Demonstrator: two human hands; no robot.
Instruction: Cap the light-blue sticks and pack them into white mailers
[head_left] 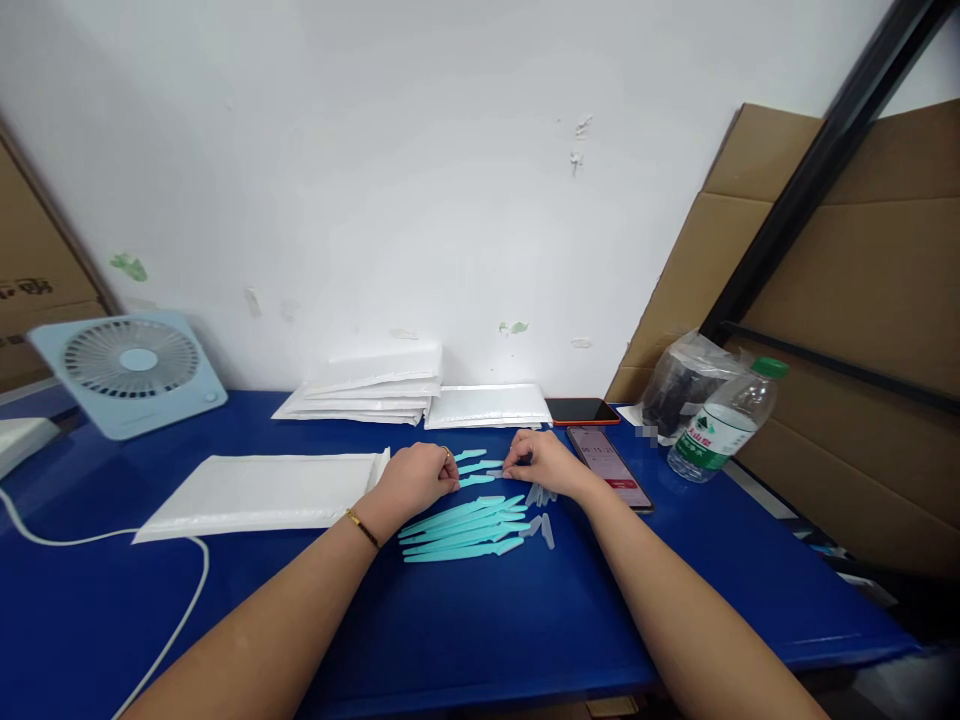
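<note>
From here, L hand (424,475) is curled at the far razors (480,466), R hand (541,460) pinched by a cap (496,474); can't tell what either grips. Near razors (472,523) lie on the counter (570,620), w/ loose caps (547,531) R.

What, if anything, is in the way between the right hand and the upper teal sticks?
Nothing visible. The right hand has its fingertips right by the ends of the upper sticks, at a clear cap. The loose caps lie nearer the wearer, not between.
</note>
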